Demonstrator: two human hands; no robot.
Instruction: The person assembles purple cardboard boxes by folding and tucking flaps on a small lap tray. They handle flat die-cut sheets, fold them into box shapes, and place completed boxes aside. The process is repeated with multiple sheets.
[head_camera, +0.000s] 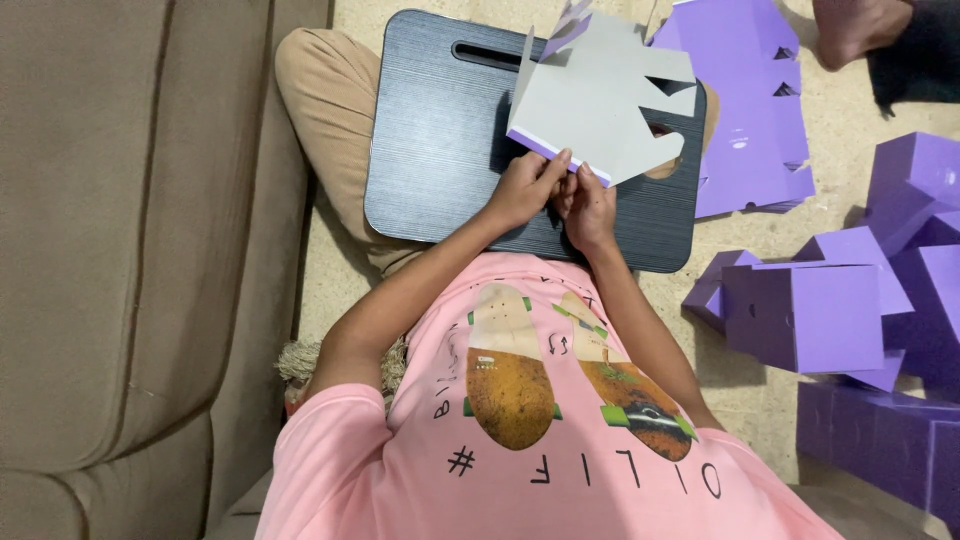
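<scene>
- A pink short-sleeved T-shirt (560, 440) covers the torso; its sleeves end above the elbows.
- The shirt front carries a print of two brown skateboards with green wheels, with dark lettering beneath.
- Tan trousers (325, 110) cover the legs.
- Left hand (522, 188) and right hand (590, 208) are bare, with no rings or watch visible.

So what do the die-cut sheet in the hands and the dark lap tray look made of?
The sheet looks like thin cardboard: matte grey on the face in view, purple at its folded edge, with cleanly cut tabs and notches. The tray looks like laminated board or plastic with a dark, brushed wood-grain finish; fine parallel lines show, but the core cannot be told.
</scene>
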